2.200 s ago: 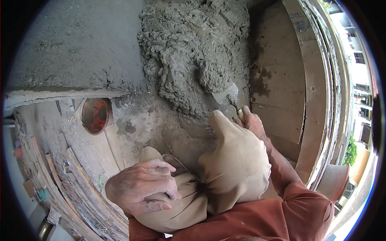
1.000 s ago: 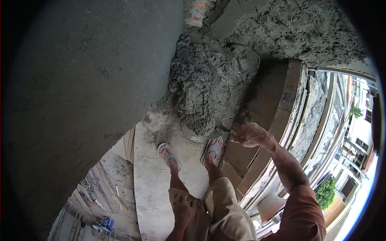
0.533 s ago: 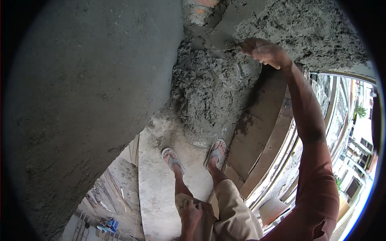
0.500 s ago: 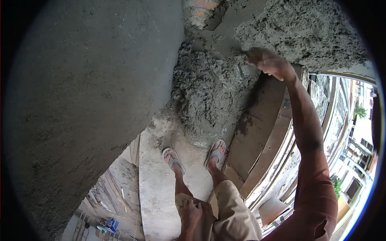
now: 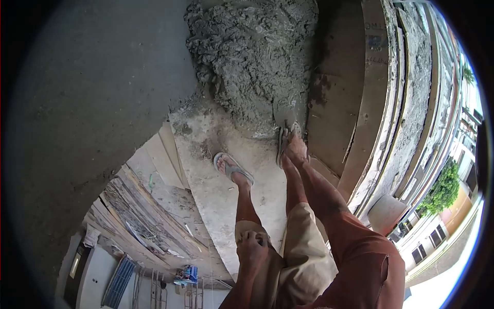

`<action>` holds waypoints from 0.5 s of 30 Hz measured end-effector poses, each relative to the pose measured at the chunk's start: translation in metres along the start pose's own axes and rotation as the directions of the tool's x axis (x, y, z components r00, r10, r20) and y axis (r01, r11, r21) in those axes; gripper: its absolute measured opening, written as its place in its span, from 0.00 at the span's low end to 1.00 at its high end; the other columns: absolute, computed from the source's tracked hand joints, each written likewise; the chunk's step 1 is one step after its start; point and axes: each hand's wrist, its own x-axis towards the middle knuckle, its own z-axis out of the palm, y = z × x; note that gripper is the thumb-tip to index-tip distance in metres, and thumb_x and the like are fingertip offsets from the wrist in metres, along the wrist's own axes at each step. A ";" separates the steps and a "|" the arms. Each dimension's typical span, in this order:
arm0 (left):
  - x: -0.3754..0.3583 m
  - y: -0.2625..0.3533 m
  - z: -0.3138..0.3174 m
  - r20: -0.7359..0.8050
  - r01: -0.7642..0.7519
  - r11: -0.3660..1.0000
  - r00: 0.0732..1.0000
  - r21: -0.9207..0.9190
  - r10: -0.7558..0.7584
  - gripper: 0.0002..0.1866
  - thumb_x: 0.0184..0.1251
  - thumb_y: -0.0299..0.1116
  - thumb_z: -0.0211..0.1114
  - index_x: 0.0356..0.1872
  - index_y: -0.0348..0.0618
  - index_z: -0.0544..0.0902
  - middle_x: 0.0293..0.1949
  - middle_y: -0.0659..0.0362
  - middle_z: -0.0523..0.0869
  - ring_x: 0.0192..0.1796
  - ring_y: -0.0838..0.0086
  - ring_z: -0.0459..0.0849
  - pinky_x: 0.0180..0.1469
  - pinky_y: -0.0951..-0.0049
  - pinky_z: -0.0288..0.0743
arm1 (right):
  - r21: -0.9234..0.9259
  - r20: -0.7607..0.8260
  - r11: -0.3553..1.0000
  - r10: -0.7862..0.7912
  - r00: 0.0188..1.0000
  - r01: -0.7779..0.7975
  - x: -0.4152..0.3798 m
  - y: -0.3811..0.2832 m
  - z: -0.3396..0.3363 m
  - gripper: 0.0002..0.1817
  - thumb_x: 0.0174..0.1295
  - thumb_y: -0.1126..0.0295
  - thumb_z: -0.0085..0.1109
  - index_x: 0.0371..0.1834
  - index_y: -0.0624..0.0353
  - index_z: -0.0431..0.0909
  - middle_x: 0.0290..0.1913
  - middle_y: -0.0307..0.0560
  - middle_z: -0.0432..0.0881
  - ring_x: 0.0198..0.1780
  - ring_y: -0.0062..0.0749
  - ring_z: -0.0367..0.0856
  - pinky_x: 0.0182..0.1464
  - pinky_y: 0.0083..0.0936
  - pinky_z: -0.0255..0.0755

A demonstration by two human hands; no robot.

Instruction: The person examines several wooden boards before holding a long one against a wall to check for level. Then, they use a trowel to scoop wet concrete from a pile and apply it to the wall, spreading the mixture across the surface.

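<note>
My right hand [image 5: 296, 146] is low beside my right foot, its fingers closed around what looks like a trowel [image 5: 284, 114]. The trowel's flat, mortar-coated blade touches the lower edge of a heap of wet grey mortar [image 5: 252, 56], and its handle is mostly hidden by the hand. My left hand [image 5: 253, 251] rests on my left knee with the fingers curled in, and I see nothing in it.
A smooth grey plastered wall [image 5: 108, 92] rises on the left. My sandalled feet stand on a concrete slab [image 5: 206, 139]. Brown boards [image 5: 334, 113] line the right side of the mortar. Below left are wooden planks [image 5: 149, 221] and a blue packet [image 5: 186, 274] at a lower level.
My right hand has come down from the rough mortar surface higher up to the heap's bottom edge by my right foot. The view has tilted downward. My left hand stays on the knee.
</note>
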 end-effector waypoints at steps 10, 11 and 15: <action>-0.012 -0.061 -0.022 -0.055 -0.092 0.985 0.995 -0.148 0.085 0.17 0.67 0.39 0.64 0.49 0.37 0.81 0.51 0.48 0.85 0.52 0.50 0.84 0.56 0.56 0.77 | -0.118 0.138 0.981 0.170 0.976 -0.154 0.012 -0.029 -0.019 0.21 0.69 0.53 0.53 0.54 0.57 0.70 0.54 0.68 0.79 0.55 0.63 0.77 0.54 0.52 0.72; -0.012 -0.069 -0.018 -0.077 -0.106 0.975 0.993 -0.195 0.092 0.18 0.66 0.41 0.64 0.49 0.39 0.82 0.49 0.47 0.86 0.51 0.51 0.85 0.55 0.57 0.77 | -0.118 0.034 0.985 0.131 0.991 -0.127 0.011 -0.025 -0.012 0.20 0.69 0.53 0.53 0.54 0.55 0.69 0.44 0.65 0.83 0.47 0.66 0.80 0.51 0.54 0.73; -0.007 -0.082 -0.016 -0.096 -0.112 0.958 0.991 -0.264 0.090 0.18 0.65 0.41 0.65 0.48 0.39 0.82 0.51 0.49 0.86 0.52 0.54 0.85 0.55 0.59 0.78 | -0.174 -0.009 0.979 -0.113 0.994 0.109 0.049 -0.022 0.028 0.22 0.69 0.52 0.54 0.52 0.59 0.69 0.37 0.66 0.83 0.42 0.67 0.81 0.44 0.55 0.75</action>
